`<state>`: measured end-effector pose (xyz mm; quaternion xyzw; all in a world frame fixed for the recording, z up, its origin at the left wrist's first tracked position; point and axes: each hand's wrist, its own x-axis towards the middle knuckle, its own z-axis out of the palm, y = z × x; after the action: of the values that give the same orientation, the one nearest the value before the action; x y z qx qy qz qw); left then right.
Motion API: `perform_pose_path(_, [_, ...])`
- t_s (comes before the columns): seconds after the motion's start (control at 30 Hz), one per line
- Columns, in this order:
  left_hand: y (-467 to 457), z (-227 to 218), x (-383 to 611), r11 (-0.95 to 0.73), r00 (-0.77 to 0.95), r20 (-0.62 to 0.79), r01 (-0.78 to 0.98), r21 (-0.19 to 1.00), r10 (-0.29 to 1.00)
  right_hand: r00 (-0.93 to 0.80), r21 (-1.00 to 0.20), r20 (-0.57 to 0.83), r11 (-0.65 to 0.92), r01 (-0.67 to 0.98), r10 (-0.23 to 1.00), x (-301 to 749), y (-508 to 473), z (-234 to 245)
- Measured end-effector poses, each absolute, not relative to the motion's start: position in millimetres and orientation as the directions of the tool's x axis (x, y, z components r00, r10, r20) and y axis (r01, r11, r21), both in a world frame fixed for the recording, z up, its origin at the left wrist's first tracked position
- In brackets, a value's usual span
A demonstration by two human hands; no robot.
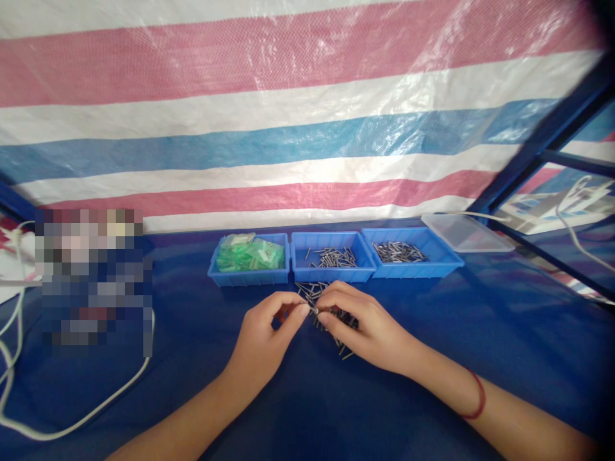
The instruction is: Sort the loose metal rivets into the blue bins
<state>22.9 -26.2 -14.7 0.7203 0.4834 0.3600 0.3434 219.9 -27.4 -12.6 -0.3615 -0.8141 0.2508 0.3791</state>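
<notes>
Over the blue table, my left hand [269, 326] and my right hand [362, 323] meet with thumb and fingers pinched. A small shiny metal pin [313, 310] shows between their fingertips, and both hands seem to grip it; its exact shape is too small to make out. Under and behind my right hand lies a loose pile of thin metal pins [344, 351], partly covered by the fingers. Beyond it, the middle blue bin [331, 275] holds similar pins [336, 257].
The left blue bin [250, 278] holds green plastic packets [254, 255]; the right one [416, 269] holds more metal pins [398, 251]. A clear plastic lid [466, 234] lies behind it. White cable [96, 419] loops at left beside a pixelated patch. Striped sheeting [288, 147] hangs behind.
</notes>
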Motion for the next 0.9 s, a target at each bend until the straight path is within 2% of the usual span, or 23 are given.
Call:
perform_pose_path(0.3, [-27, -11, 25, -0.383, 0.320, 0.240, 0.531, 0.756, 0.917, -0.386, -0.676, 0.494, 0.623, 0.393, 0.779, 221, -27, -13])
perform_pose_path(0.43, [-28, -9, 27, -0.439, 0.392, 0.240, 0.570, 0.695, 0.888, -0.344, -0.662, 0.528, 0.630, 0.407, 0.777, 220, -29, -12])
perform_pose_path(0.6, [-27, -13, 26, -0.497, 0.457, 0.223, 0.665, 0.557, 0.861, -0.269, -0.553, 0.585, 0.619, 0.557, 0.765, 234, -21, -6])
perform_pose_path(0.67, [-26, -15, 25, -0.513, 0.469, 0.220, 0.705, 0.490, 0.855, -0.172, -0.494, 0.615, 0.546, 0.677, 0.769, 253, -13, -1])
perform_pose_path(0.73, [-25, -17, 23, -0.524, 0.478, 0.217, 0.742, 0.419, 0.851, -0.047, -0.448, 0.626, 0.408, 0.795, 0.779, 279, -4, 3])
perform_pose_path(0.83, [-24, -20, 21, -0.522, 0.481, 0.204, 0.789, 0.323, 0.853, 0.189, -0.385, 0.628, 0.091, 0.919, 0.755, 320, 8, 7])
perform_pose_path(0.9, [-25, -22, 20, -0.515, 0.477, 0.195, 0.811, 0.279, 0.857, 0.290, -0.350, 0.568, -0.093, 0.932, 0.770, 342, 13, 7])
